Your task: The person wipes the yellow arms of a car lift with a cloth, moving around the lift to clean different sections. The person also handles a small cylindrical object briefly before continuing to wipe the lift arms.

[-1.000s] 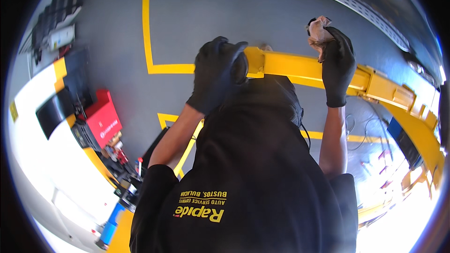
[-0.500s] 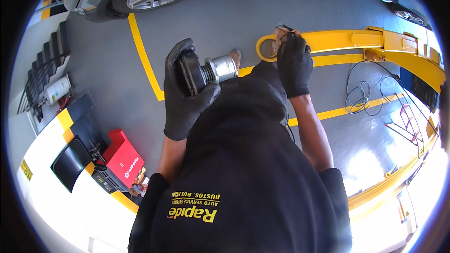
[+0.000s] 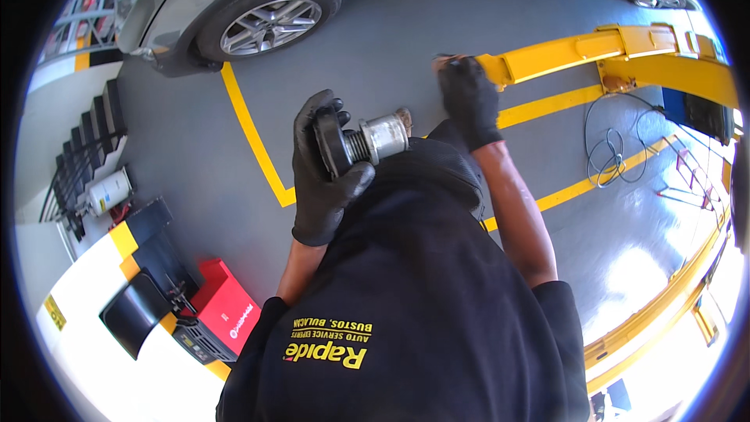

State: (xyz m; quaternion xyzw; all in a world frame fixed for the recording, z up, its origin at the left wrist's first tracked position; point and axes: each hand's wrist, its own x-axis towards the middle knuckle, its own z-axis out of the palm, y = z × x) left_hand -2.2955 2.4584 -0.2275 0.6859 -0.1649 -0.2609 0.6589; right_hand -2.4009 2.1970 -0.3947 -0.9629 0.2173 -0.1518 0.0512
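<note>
The left hand (image 3: 324, 168), in a black glove, is clenched around the black round head of a cylindrical part (image 3: 363, 141), whose threaded neck and silver metal body stick out to the right, level with the person's chest. The part lies roughly on its side, the silver end pointing toward the right hand (image 3: 469, 98). That hand, also gloved in black, is raised farther out, well apart from the part, and its fingers are closed around something small at the fingertips; what it is cannot be told from this view, perhaps a scrap of cloth or a small piece. The right hand sits just in front of the end of a yellow lift arm (image 3: 562, 55) that runs off to the right.

Below lies a grey floor (image 3: 375, 55) marked with yellow lines (image 3: 250, 137). A grey car (image 3: 234, 0) stands at the top, its alloy wheel (image 3: 269, 25) showing. A red machine (image 3: 226, 309) stands at lower left, and loose cables (image 3: 613, 148) coil on the floor at right.
</note>
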